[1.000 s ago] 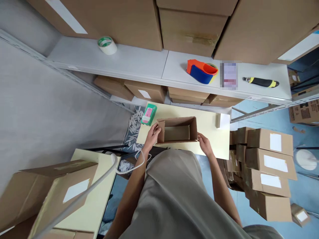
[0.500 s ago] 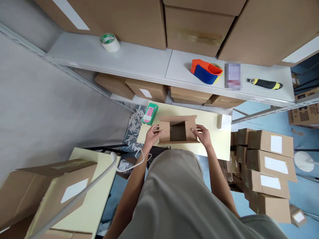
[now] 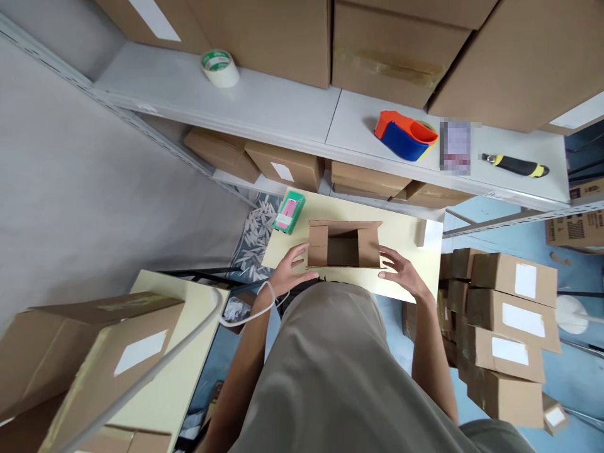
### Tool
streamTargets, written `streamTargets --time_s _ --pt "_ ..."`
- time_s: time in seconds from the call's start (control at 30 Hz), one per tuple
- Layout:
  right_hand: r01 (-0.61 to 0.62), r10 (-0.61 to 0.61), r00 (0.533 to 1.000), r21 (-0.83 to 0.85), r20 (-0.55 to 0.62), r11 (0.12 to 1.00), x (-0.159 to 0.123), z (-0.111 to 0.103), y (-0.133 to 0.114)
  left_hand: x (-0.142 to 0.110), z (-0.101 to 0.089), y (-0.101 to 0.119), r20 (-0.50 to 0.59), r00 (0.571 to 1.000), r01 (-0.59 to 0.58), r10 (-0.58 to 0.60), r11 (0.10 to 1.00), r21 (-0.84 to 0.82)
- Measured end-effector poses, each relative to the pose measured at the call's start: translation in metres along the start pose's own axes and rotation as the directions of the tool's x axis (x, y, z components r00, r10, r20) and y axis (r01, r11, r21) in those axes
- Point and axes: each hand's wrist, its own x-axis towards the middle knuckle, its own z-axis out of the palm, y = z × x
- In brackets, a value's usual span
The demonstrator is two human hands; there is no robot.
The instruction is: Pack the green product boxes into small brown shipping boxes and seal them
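Observation:
A small cardboard box (image 3: 318, 246) stands on the pale yellow table (image 3: 406, 286), its top open, with the short end flaps folded inward and the long ones upright. Beside its left end is my left hand (image 3: 289, 272), fingers spread, thumb near the box's front corner. My right hand (image 3: 401, 270) is at the right end, fingers apart and curved toward the box. Neither hand grips the box; whether the fingertips touch it I cannot tell. Left of the box lies a green box with a pink panel (image 3: 289, 212).
A white block (image 3: 429, 233) sits at the table's right end. On the shelf above (image 3: 283, 116) are a tape roll (image 3: 221, 69), a tape dispenser (image 3: 406, 137) and a utility knife (image 3: 515, 165). Cartons are stacked at right (image 3: 509, 314) and a large carton (image 3: 117, 352) stands at left.
Both hands have let go of the end flaps and moved outward and down beside the box, fingers spreading. The camera view has shifted slightly.

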Motion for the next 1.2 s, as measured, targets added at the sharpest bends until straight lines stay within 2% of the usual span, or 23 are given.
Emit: streamTargets --time_s 0.07,0.13,0.23,0.3,0.37,0.47,0.57,0.77,0.9,0.97,1.03,1.07,1.13,1.2 --pt "-0.016 0.013 0.997 -0.043 -0.075 0.999 0.004 0.004 0.005 0.005 0.006 -0.002 -0.085 0.996 0.010 -0.008 1.000 0.025" --pt "-0.035 0.016 0.978 -0.091 -0.208 0.995 0.013 0.010 0.011 0.016 0.011 -0.005 -0.185 0.983 0.014 -0.001 0.998 0.067" --pt "-0.067 -0.003 0.946 -0.206 -0.325 0.976 0.028 0.018 0.015 0.033 0.015 -0.004 -0.284 0.957 0.010 0.059 0.972 0.236" --pt "-0.046 -0.053 0.947 -0.296 -0.317 0.954 0.035 0.020 0.012 0.041 0.015 0.000 -0.277 0.948 -0.040 0.154 0.926 0.376" --pt "0.019 -0.131 0.954 -0.379 -0.271 0.925 0.039 0.020 0.007 0.044 0.014 0.007 -0.209 0.943 -0.129 0.259 0.863 0.488" --pt "0.092 -0.201 0.959 -0.455 -0.198 0.886 0.041 0.018 -0.001 0.045 0.016 0.014 -0.121 0.934 -0.222 0.335 0.813 0.539" --pt "0.103 -0.200 0.965 -0.461 -0.167 0.881 0.041 0.014 -0.003 0.044 0.019 0.017 -0.154 0.931 -0.217 0.330 0.842 0.495" --pt "0.102 -0.193 0.967 -0.442 -0.165 0.891 0.040 0.015 0.009 0.037 0.022 0.007 -0.209 0.948 -0.118 0.239 0.876 0.467" --pt "0.097 -0.180 0.957 -0.333 -0.228 0.938 0.044 0.021 0.018 0.037 0.027 -0.007 -0.265 0.947 -0.098 0.181 0.949 0.301" --pt "0.029 -0.091 0.959 -0.228 -0.267 0.973 0.050 0.020 0.025 0.041 0.030 -0.017 -0.311 0.947 -0.047 0.083 0.991 0.122" --pt "-0.072 0.036 0.956 -0.113 -0.290 0.991 0.057 0.015 0.034 0.045 0.033 -0.028 -0.334 0.939 0.040 -0.078 0.992 -0.119" --pt "-0.126 0.100 0.952 -0.072 -0.289 0.989 0.059 0.011 0.039 0.046 0.034 -0.035 -0.314 0.934 0.096 -0.171 0.966 -0.240" --pt "-0.223 0.212 0.949 -0.022 -0.233 0.975 0.064 0.005 0.050 0.050 0.037 -0.046 -0.197 0.926 0.210 -0.321 0.874 -0.437" --pt "-0.269 0.270 0.959 0.017 -0.084 0.963 0.066 0.003 0.061 0.052 0.040 -0.056 -0.040 0.932 0.277 -0.359 0.780 -0.561"
